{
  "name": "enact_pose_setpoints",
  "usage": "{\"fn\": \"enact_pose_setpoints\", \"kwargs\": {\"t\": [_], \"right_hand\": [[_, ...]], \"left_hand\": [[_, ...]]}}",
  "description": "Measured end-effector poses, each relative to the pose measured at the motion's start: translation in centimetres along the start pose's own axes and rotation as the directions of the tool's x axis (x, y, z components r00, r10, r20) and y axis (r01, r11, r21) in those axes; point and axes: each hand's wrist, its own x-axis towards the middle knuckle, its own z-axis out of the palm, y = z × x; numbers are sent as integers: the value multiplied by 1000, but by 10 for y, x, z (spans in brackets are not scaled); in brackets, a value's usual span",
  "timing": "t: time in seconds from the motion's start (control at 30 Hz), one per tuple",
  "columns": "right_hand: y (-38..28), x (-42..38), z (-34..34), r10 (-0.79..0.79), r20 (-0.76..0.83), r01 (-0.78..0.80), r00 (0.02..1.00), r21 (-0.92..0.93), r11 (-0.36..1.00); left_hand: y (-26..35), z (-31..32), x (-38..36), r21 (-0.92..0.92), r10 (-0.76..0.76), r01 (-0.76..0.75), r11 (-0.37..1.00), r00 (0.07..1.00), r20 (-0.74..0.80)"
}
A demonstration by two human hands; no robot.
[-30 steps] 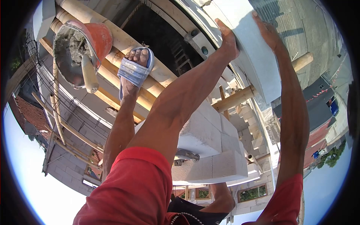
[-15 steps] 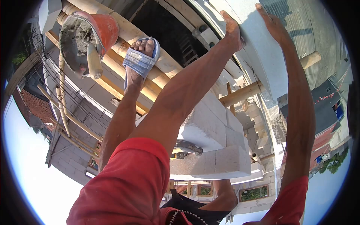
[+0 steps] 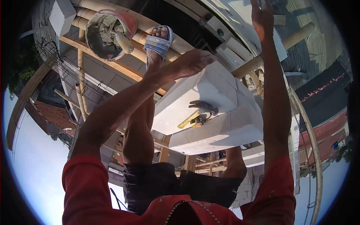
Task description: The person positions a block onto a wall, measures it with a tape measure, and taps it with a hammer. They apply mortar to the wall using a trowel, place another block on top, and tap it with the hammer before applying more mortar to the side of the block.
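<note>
My left hand [image 3: 195,62] is stretched out over the upper corner of the stacked white blocks [image 3: 215,88], fingers loosely extended, nothing visible in it. My right hand [image 3: 262,18] is raised at the top of the view beside a long pale panel or block [image 3: 240,17], its fingers apart and partly cut off by the frame edge. On the blocks between my arms lie a claw hammer [image 3: 204,108] with a yellow handle and a yellow tape measure [image 3: 196,122].
An orange-red bucket [image 3: 129,24] of grey mortar, with a wooden-handled tool [image 3: 123,43] in it, sits on bamboo poles. My sandalled foot [image 3: 159,39] stands beside it. A thick pole [image 3: 296,37] crosses at upper right. Wire reinforcement [image 3: 56,69] runs along the left; a dark drop shows behind.
My left hand has come off the pale panel and moved down and left over the white blocks. My right hand has shifted up and left. The view has turned, exposing the hammer and tape measure.
</note>
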Motion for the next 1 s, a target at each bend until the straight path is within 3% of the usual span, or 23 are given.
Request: {"fn": "enact_pose_setpoints", "kwargs": {"t": [0.07,0.13,0.2,0.23,0.27,0.3,0.33,0.37,0.4,0.47,0.53,0.57,0.7,0.8,0.9,1.0], "right_hand": [[-19,-65,-44,-10,-427,173,904,344,923],[-62,-124,-140,10,-218,62,976,318,946],[-87,-194,-197,328,17,-278,945,573,771],[-97,-234,-215,458,180,-468,870,593,656],[-107,-281,-219,488,359,-580,796,684,443],[-122,-324,-222,481,569,-728,668,633,263],[-131,-373,-205,429,680,-802,594,536,262],[-153,-413,-191,390,808,-873,441,488,-25],[-161,-453,-166,328,853,-911,407,404,79],[-182,-502,-115,437,694,-808,572,385,446],[-200,-508,-95,577,553,-779,601,246,576],[-207,-505,-95,620,603,-824,502,114,555],[-222,-507,-92,735,468,-859,491,118,499],[-229,-502,-86,787,448,-905,425,198,377],[-216,-487,-77,763,578,-957,288,150,248],[-201,-475,-65,754,629,-963,191,-30,268]], "left_hand": [[4,3,-39,175,182,-168,970,981,-68],[3,16,-65,189,50,-26,982,992,-119],[23,27,-75,307,28,49,950,970,-242],[45,39,-82,400,73,62,914,947,-314],[64,52,-87,485,125,77,871,921,-370],[77,61,-87,493,75,80,866,955,-287],[77,76,-86,559,116,64,827,952,-282],[65,94,-81,629,167,44,776,947,-273],[55,106,-72,701,231,19,713,938,-260],[48,119,-66,762,258,14,648,937,-236],[50,124,-63,753,288,11,658,920,-265],[53,126,-62,759,266,37,650,924,-273],[61,132,-55,753,190,127,646,929,-319],[69,130,-51,793,146,172,585,939,-312],[70,128,-48,814,178,141,564,941,-286],[67,127,-45,812,136,162,562,949,-283]]}}
